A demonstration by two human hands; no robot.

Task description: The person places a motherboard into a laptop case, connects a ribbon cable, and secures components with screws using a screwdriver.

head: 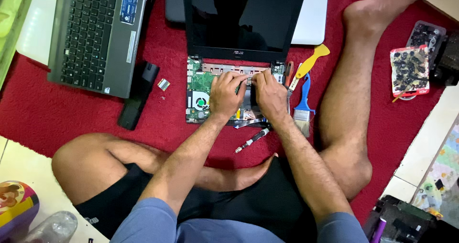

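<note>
1. A red carpet [162,123] covers the floor, with pale tile showing at its lower left and right edges; a person sits on it, legs folded to either side of the work.

2. An opened small laptop [239,47] lies straight ahead of both hands, its dark screen tilted back and its green circuit board [201,83] and round fan [200,101] exposed.

3. The left hand [225,94] rests on the board's middle, fingers curled down onto the parts; whether it pinches anything cannot be told.

4. The right hand [270,95] sits just beside the left, fingertips nearly meeting it over the same spot, fingers bent and pressing down; what lies under them is hidden.

5. Just right of the right hand lie a blue-handled paintbrush [303,104], a yellow pry tool [313,60] and a red-handled tool [289,73], crowding that edge of the laptop against the person's right leg.

6. Below the right wrist a slim screwdriver [252,140] lies on the carpet, apart from the laptop's near edge.

7. Left of the left hand the carpet is more open: a small chip [163,84], then a black battery pack [137,97], then a grey laptop [95,32] well apart.

8. Far right, beyond the leg, a red tray of small dark parts [409,71] sits near the carpet's edge.
</note>
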